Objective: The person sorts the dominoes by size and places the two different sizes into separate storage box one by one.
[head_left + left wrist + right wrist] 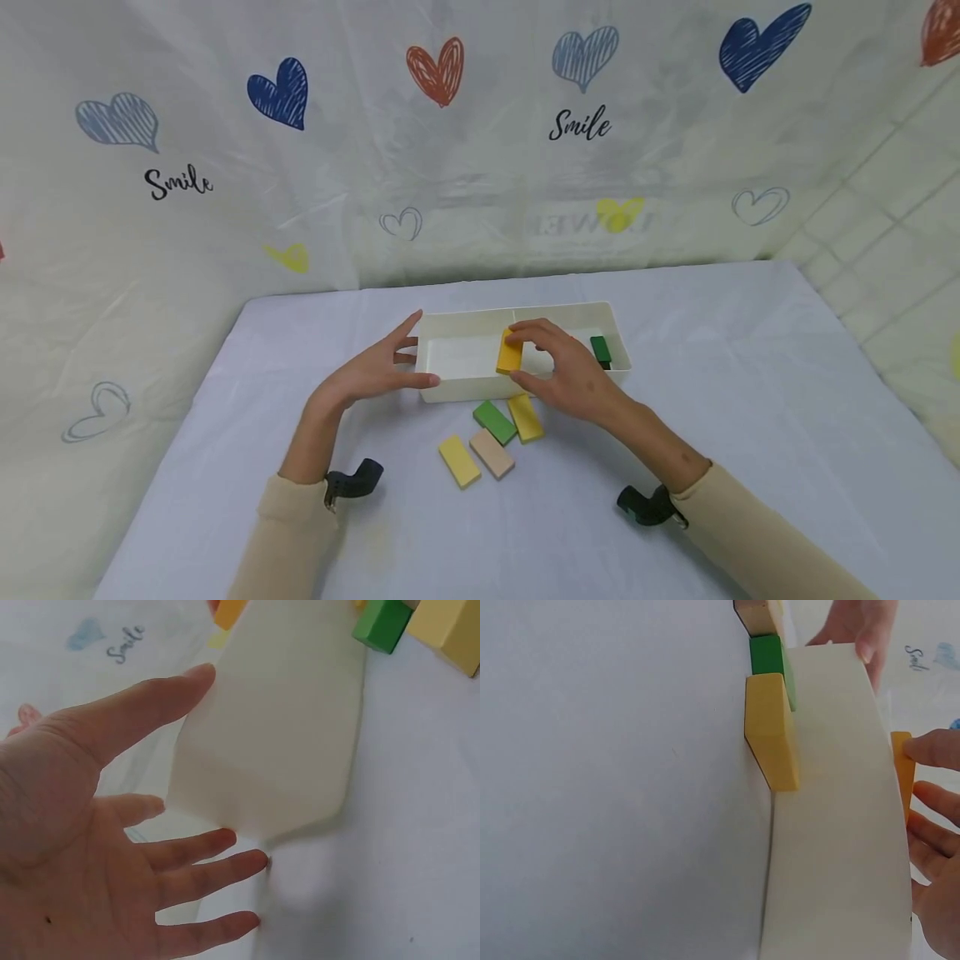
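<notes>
A long white box [465, 389] with a divider sits on the table. My right hand [566, 371] pinches an orange-yellow block [509, 353] between thumb and fingers over the box, close to the divider; in the right wrist view this orange block [902, 772] shows above the box's rim. At the box's left end is my left hand [375, 367], fingers spread and straight, the thumb at the front rim and the other fingers by the end wall. In the left wrist view the left hand's thumb [161, 701] touches the box edge. A dark green block [601, 349] lies in the right compartment.
In front of the box lie a green block [494, 422], a yellow block [526, 418], a tan block [492, 453] and a pale yellow block [459, 462]. A white cloth covers the table [750, 400]. Behind it hangs a curtain [495, 150] printed with hearts.
</notes>
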`<state>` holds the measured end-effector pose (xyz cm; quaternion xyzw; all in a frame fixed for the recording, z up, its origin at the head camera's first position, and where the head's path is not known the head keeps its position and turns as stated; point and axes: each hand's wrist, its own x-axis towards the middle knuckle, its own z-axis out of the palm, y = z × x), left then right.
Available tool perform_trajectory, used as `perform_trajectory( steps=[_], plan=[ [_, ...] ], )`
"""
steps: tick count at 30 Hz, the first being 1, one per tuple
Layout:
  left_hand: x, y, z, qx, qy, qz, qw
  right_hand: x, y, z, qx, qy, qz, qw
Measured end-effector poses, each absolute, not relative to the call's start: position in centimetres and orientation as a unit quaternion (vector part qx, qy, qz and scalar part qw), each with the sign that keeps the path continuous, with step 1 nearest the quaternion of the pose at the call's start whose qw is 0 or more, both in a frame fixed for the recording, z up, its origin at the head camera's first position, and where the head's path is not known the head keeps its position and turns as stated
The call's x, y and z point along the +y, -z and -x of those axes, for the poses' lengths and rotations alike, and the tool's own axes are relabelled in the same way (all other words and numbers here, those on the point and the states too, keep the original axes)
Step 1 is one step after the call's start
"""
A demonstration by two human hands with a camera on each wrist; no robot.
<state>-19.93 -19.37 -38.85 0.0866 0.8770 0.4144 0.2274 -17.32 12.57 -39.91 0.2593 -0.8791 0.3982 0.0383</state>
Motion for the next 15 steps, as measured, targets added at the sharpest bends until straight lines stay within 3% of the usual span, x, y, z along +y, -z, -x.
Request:
perform_trajectory(
  steps=[15],
  plan=[
    [-19.84, 38.34, 20.30, 0.868, -0.422, -0.105, 0.239, 12.54, 39.99, 17.70, -0.874, -0.407, -0.262, 0.031]
  ],
)
